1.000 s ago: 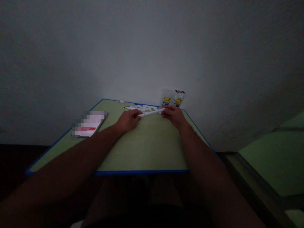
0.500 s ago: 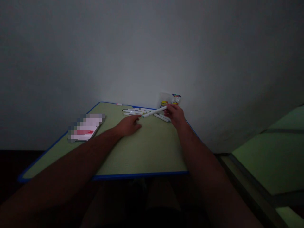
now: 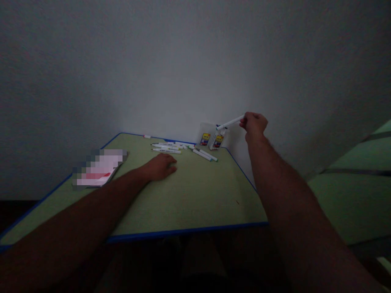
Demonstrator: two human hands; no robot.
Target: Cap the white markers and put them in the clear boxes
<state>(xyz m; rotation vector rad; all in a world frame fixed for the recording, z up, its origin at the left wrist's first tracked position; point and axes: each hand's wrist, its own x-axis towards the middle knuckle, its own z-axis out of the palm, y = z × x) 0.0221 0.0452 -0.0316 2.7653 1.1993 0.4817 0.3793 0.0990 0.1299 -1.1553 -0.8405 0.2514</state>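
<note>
My right hand [image 3: 255, 124] is closed on one end of a white marker [image 3: 230, 122], raised near the wall. The marker's other end points left, at the top of a clear pack [image 3: 218, 141] with a yellow and red label. Beside it stands a second clear case [image 3: 205, 136] with a similar label. My left hand [image 3: 161, 167] lies on the table with its fingers apart, holding nothing. Just beyond it several white markers [image 3: 166, 151] lie in a loose pile with small caps. More white markers [image 3: 204, 154] lie in front of the packs.
A pale green table [image 3: 195, 199] with a blue edge stands against a grey wall [image 3: 171, 73]. On its left lies a flat device or booklet [image 3: 99, 169], partly blurred out. A small red and white cap [image 3: 147, 136] sits at the back edge.
My right hand has moved up and right with the marker, away from my left hand, bringing the marker's free end to the pack's top. My left hand has moved slightly back from the marker.
</note>
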